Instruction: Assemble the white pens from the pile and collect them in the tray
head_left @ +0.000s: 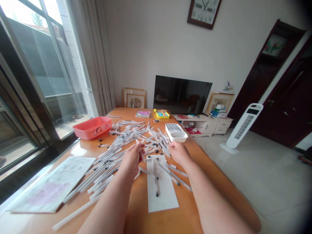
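My left hand is closed on a whitish pen barrel, which points up from the fingers. To the right, my right hand has its fingers pressed together at the edge of the pile; what they hold, if anything, is too small to make out. A large heap of translucent white pen barrels with black ends spreads around both hands. Between my forearms lies a white sheet of paper with a pen and other pen parts on it. Just beyond my right hand stands a white tray holding thin, clear-looking pieces.
A red plastic basket stands at the table's left edge, with a booklet nearer me. At the far end are a pink box, a yellow box and a pen. The wooden table's right edge runs beside my right forearm.
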A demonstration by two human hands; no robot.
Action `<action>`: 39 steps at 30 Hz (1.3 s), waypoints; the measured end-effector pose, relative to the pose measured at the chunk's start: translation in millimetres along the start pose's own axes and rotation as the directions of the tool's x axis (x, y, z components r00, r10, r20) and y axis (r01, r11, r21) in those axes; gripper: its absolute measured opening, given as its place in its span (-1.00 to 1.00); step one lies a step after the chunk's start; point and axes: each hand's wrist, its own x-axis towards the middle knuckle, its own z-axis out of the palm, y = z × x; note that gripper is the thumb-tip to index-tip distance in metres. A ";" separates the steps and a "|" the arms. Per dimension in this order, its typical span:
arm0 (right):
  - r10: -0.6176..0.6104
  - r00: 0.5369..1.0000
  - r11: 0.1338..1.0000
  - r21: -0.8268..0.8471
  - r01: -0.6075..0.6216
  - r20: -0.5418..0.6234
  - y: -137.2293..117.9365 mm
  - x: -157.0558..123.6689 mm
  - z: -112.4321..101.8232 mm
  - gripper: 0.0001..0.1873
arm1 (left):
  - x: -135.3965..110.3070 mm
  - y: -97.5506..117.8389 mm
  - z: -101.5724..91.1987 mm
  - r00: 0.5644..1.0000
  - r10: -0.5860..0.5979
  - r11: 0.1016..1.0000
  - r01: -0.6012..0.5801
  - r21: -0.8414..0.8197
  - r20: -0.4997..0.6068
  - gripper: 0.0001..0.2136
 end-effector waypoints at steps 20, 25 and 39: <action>-0.078 0.984 0.937 -0.324 0.128 0.163 -38.1 19.6 29.4 -0.68 | 6.4 -2.3 -3.4 0.998 -0.062 0.995 0.064 -0.070 0.031 -0.61; -0.065 0.976 0.937 -0.323 0.131 0.207 -39.9 25.0 33.3 -0.64 | 5.1 -0.8 -2.5 0.998 -0.066 0.995 0.067 -0.077 0.023 -0.59; -0.060 0.976 0.973 -0.206 0.104 0.208 -35.7 35.3 48.6 -0.66 | 3.1 -0.2 -3.5 0.998 -0.055 0.997 0.056 -0.061 0.023 -0.63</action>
